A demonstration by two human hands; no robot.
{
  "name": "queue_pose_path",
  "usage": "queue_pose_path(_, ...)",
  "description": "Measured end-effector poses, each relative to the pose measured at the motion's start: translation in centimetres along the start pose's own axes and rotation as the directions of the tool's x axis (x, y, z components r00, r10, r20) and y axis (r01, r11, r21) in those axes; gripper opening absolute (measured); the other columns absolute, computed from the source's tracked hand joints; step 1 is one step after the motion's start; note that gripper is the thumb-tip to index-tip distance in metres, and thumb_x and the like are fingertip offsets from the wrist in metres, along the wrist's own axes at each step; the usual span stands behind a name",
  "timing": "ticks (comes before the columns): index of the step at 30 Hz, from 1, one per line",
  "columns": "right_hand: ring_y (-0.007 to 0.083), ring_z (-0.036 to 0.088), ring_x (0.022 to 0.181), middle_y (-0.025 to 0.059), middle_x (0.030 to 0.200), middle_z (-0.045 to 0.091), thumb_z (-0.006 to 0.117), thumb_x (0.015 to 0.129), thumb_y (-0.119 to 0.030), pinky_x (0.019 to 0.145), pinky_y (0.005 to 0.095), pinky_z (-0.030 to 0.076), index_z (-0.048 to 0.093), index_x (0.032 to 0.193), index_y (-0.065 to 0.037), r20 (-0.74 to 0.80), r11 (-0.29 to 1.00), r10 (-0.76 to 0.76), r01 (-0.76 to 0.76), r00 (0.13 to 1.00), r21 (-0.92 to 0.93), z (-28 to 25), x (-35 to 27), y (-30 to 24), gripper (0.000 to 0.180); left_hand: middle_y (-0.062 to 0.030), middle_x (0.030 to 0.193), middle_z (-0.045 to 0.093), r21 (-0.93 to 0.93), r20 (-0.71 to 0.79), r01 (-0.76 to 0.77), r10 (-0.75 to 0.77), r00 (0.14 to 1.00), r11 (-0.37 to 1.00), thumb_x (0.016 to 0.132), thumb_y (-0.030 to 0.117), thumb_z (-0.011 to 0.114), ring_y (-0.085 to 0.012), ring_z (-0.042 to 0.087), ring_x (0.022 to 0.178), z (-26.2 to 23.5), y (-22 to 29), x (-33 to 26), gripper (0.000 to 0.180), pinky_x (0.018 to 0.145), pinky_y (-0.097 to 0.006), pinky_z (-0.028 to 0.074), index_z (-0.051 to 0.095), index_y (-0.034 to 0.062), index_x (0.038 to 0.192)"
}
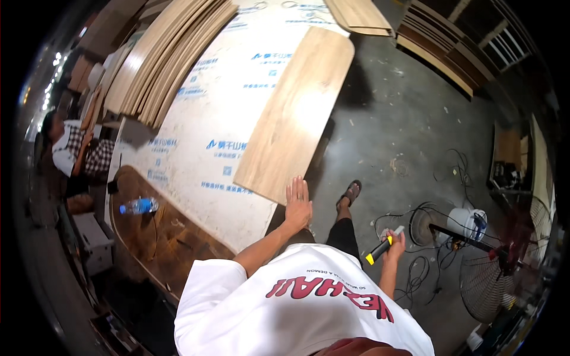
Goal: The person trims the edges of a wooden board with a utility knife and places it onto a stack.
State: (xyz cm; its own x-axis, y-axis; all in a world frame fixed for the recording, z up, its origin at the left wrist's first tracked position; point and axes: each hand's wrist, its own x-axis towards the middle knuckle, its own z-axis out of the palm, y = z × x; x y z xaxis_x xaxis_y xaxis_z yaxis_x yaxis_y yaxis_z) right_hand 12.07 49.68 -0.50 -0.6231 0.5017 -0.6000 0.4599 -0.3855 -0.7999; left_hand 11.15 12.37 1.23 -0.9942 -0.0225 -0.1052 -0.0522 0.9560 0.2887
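A long wood-grain board (297,113) with rounded far corners lies on the white printed sheet (196,124) covering the work table. My left hand (298,204) is at the board's near right corner, fingers stretched out and flat, seemingly touching its edge without gripping it. Off to the right, over the floor, my right hand (395,244) is closed around a utility knife (380,250) with a black-and-yellow handle. The knife's yellow end points down and left; a pale flat part sticks out at the other end.
Stacked wood-grain panels (172,53) stand at the far left, with more boards (362,16) beyond. A water bottle (139,206) lies on a brown curved panel (172,237). Fans (487,285), a white bucket (466,222) and cables fill the right. A person (77,145) sits left.
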Motion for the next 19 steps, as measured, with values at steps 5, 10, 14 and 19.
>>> queue_pose_path(5, 0.019, 0.059, 0.08, 0.0084, 0.09, 0.064, 0.057, 0.091, -0.014, 0.074, 0.0303, 0.052, 0.062, 0.099, -0.003, 0.06, 0.92, 0.236, -0.243, 0.97, 0.308, -8.0, 6.3, 1.6, 0.014, -0.036, 0.152, 0.01, 0.053, -0.114, 0.035, -0.029, 0.993, 0.998, 0.086, 0.023, 0.055, -0.0494, 0.011, 0.143, -0.3, 3.8, 9.9, 0.078, 0.116, -0.055, 0.011, 0.019, -0.0169, 0.143)
queue_pose_path(10, 0.0158, 0.055, 0.067, 0.0037, 0.077, 0.059, 0.068, 0.09, -0.032, 0.061, 0.0278, 0.046, 0.06, 0.091, -0.009, 0.12, 0.879, 0.348, -0.368, 0.93, 0.303, -1.3, 6.4, -6.4, 0.025, -0.0408, 0.15, 0.008, 0.029, -0.184, 0.225, -0.216, 0.959, 0.974, 0.086, 0.025, 0.055, -0.0521, 0.006, 0.142, 0.1, 5.7, 17.8, 0.077, 0.117, -0.055, 0.008, 0.023, -0.0176, 0.142)
queue_pose_path(14, 0.0145, 0.052, 0.063, 0.0015, 0.074, 0.055, 0.074, 0.085, -0.034, 0.059, 0.0274, 0.045, 0.059, 0.096, -0.012, 0.139, 0.929, 0.355, -0.366, 0.924, 0.059, 3.3, 9.8, -12.4, 0.029, -0.0425, 0.149, 0.006, -0.032, -0.133, 0.33, -0.331, 0.934, 0.943, 0.086, 0.026, 0.056, -0.0558, 0.002, 0.141, 0.5, 8.6, 20.8, 0.077, 0.115, -0.059, 0.006, 0.024, -0.0151, 0.143)
queue_pose_path(19, 0.0144, 0.053, 0.066, 0.0019, 0.078, 0.056, 0.075, 0.085, -0.032, 0.06, 0.0273, 0.046, 0.059, 0.107, -0.011, 0.343, 0.943, 0.334, -0.308, 0.878, -0.128, 8.9, 16.3, -16.6, 0.034, -0.0312, 0.154, 0.013, -0.327, 0.115, 0.413, -0.398, 0.91, 0.85, 0.088, 0.031, 0.054, -0.0423, 0.011, 0.145, 2.7, 9.5, 19.3, 0.08, 0.114, -0.06, 0.011, 0.019, -0.009, 0.147)
